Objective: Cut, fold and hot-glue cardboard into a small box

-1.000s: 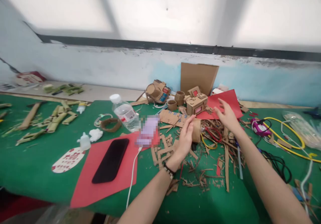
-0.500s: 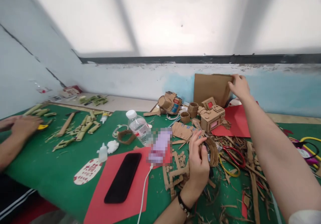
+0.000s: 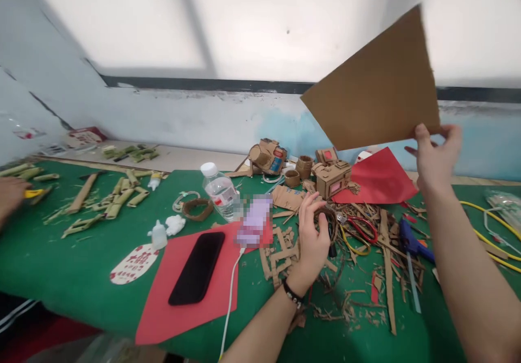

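My right hand (image 3: 438, 154) pinches the lower right corner of a flat brown cardboard sheet (image 3: 378, 86), raised and tilted in front of the window. My left hand (image 3: 313, 233) is over the cardboard scraps, its fingers around a brown cardboard ring (image 3: 329, 223), partly hidden behind them. Beyond it stand a small cardboard camera model (image 3: 332, 179) and two little cardboard rings. Red-handled scissors (image 3: 363, 229) and yellow-handled scissors (image 3: 353, 246) lie to the right of my left hand. A blue glue gun (image 3: 413, 241) rests farther right.
A water bottle (image 3: 222, 192), a black phone (image 3: 197, 268) on red paper (image 3: 163, 309), and a second phone (image 3: 254, 222) with a white cable are at the centre. At the left, a person's hand (image 3: 12, 195) is near cut green stalks (image 3: 122, 195) and a glue bottle (image 3: 158, 235).
My right hand has lifted the cardboard sheet from against the wall, up and to the right. Red paper behind the models has shifted. The view has turned slightly; the glue gun now shows.
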Available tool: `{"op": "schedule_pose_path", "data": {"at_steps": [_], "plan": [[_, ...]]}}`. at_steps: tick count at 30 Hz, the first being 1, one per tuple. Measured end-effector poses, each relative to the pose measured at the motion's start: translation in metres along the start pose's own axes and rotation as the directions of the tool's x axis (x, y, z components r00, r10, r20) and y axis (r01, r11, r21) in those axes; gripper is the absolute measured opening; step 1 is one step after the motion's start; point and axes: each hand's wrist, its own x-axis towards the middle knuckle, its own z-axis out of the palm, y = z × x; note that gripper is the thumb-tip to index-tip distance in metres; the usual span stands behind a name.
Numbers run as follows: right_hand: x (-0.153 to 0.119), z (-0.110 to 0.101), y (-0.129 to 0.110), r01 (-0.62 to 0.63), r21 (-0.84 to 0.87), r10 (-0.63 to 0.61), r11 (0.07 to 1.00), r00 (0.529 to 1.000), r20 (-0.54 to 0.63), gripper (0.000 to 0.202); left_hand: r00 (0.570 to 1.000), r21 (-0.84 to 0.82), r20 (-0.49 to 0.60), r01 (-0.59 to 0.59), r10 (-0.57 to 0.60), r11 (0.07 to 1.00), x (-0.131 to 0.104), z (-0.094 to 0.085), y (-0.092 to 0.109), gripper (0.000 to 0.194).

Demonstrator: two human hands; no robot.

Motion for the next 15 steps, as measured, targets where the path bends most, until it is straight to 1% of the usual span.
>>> {"op": "schedule_pose_path", "data": {"at_steps": [1,3,5,6,8,10,12,13,15], "plan": [[-0.020,-0.008,-0.007,-0.073,0.072,0.078,0.995,0.994,-0.075,0.053,1.000,-0.031,0.006,0.013,-0.012,0.999,0.000,0.001,0.001,0.025],[-0.065,-0.022,-0.017,-0.236,0.205,0.252,0.950,0.966,-0.051,0.059,0.998,-0.139,0.010,0.061,-0.060,0.988,0.001,0.002,0.002,0.035],[-0.109,-0.034,-0.016,-0.404,0.289,0.403,0.868,0.913,0.066,0.059,0.993,-0.270,0.006,0.112,-0.114,0.956,0.003,0.001,0.005,0.048],[-0.128,-0.039,-0.012,-0.467,0.322,0.459,0.824,0.882,0.104,0.058,0.991,-0.326,0.006,0.129,-0.135,0.937,0.003,0.001,0.007,0.053],[-0.154,-0.050,0.003,-0.537,0.337,0.526,0.773,0.840,0.131,0.057,0.987,-0.404,0.015,0.152,-0.160,0.902,0.003,0.000,0.011,0.059],[-0.166,-0.060,0.023,-0.569,0.301,0.536,0.766,0.822,0.191,0.054,0.985,-0.428,0.037,0.166,-0.166,0.888,0.002,-0.002,0.014,0.061],[-0.167,-0.070,0.043,-0.541,0.259,0.493,0.800,0.839,0.230,0.055,0.985,-0.400,0.058,0.170,-0.160,0.901,0.001,-0.002,0.014,0.059],[-0.166,-0.074,0.052,-0.519,0.246,0.474,0.818,0.852,0.222,0.055,0.985,-0.377,0.062,0.170,-0.159,0.910,0.000,-0.002,0.013,0.058],[-0.162,-0.082,0.062,-0.513,0.231,0.477,0.827,0.857,0.197,0.057,0.987,-0.332,0.042,0.162,-0.157,0.929,0.001,-0.002,0.011,0.058]]}}
